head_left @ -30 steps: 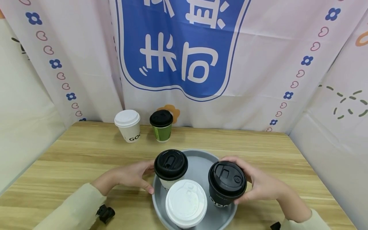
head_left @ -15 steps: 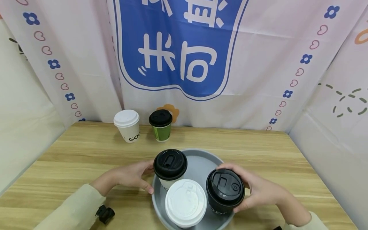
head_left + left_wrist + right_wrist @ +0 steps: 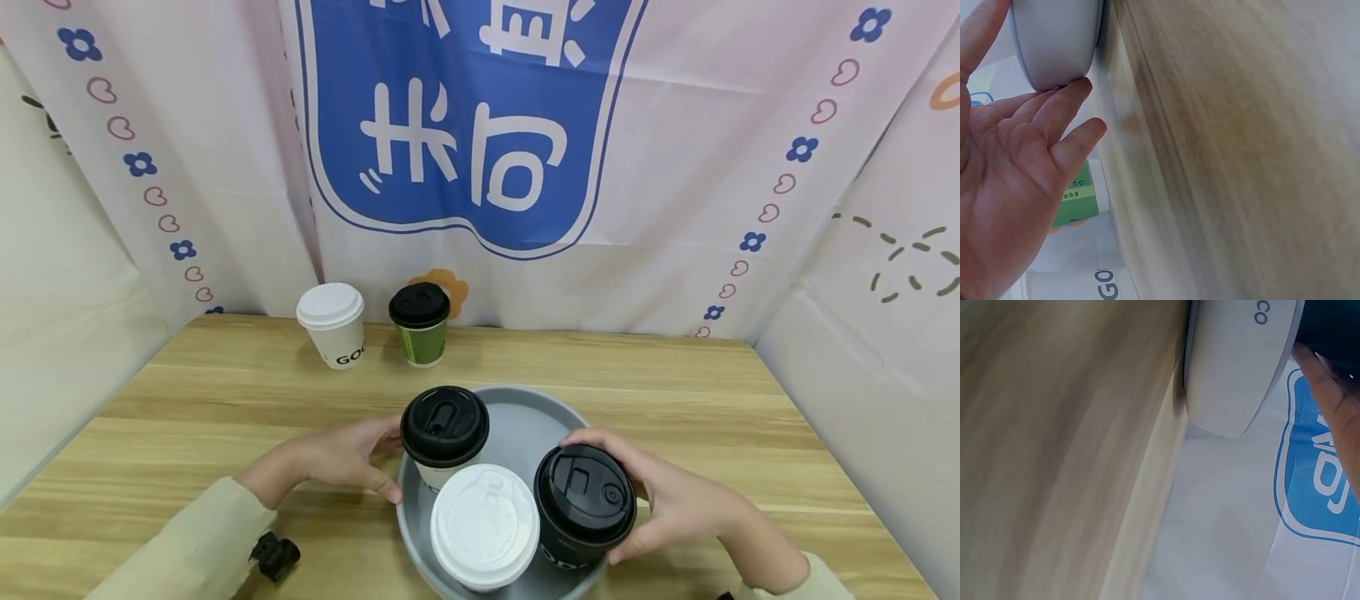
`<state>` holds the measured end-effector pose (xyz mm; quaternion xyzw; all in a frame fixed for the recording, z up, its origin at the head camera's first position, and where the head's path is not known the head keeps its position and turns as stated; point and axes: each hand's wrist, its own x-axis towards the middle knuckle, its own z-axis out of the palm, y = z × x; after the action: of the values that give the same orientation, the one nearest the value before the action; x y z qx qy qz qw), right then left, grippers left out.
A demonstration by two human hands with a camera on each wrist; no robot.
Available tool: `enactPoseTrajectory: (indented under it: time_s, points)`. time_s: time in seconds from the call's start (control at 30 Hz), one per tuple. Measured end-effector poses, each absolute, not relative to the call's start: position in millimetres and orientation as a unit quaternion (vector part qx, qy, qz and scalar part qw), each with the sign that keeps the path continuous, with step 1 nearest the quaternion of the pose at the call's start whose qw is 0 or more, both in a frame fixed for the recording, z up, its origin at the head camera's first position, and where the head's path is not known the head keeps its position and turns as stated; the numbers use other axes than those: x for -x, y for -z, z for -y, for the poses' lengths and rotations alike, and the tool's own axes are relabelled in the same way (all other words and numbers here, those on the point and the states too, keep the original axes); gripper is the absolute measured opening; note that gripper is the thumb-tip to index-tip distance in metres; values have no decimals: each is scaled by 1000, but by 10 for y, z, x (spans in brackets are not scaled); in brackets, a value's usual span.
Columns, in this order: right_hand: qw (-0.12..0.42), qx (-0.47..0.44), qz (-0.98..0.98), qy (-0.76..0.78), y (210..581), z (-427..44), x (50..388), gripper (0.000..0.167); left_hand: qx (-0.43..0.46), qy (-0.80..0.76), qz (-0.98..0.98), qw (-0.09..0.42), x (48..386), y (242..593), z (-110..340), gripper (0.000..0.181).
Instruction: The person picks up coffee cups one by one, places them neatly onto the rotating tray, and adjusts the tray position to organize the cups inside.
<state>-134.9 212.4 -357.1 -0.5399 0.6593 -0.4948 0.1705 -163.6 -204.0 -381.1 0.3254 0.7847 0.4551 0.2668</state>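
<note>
A white cup [image 3: 336, 343] stands upright at the back left of the table [image 3: 217, 400]. Nearer, the left hand [image 3: 347, 457] reaches in with fingers extended and thumb spread wide, fingertips against the side of the gray tray [image 3: 525, 417], steadying it, I judge. Behind the tray stands a green cup [image 3: 424, 345]. On the tray, a black-lidded cup [image 3: 446, 429] is at the left, with a white-lidded cup [image 3: 485, 525] in front. At the right side, the right hand [image 3: 666, 498] curls round a black cup [image 3: 585, 500]; whether its base touches the tray is hidden. The step in hand seems to be settling this cup beside the others; the next move probably calls for easing the right fingers off without tipping it
</note>
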Motion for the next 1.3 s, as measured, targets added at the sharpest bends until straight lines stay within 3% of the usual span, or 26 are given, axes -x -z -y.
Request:
enactPoseTrajectory:
  time_s: [0.9, 1.3]
  points:
    - [178, 510, -706, 459, 3545, -2369, 1323, 108, -323, -449, -790, 265, 1625, 3814, 2042, 88]
    - [160, 434, -730, 504, 3479, -2703, 1679, 82, -308, -450, -792, 274, 1628, 3818, 2038, 91]
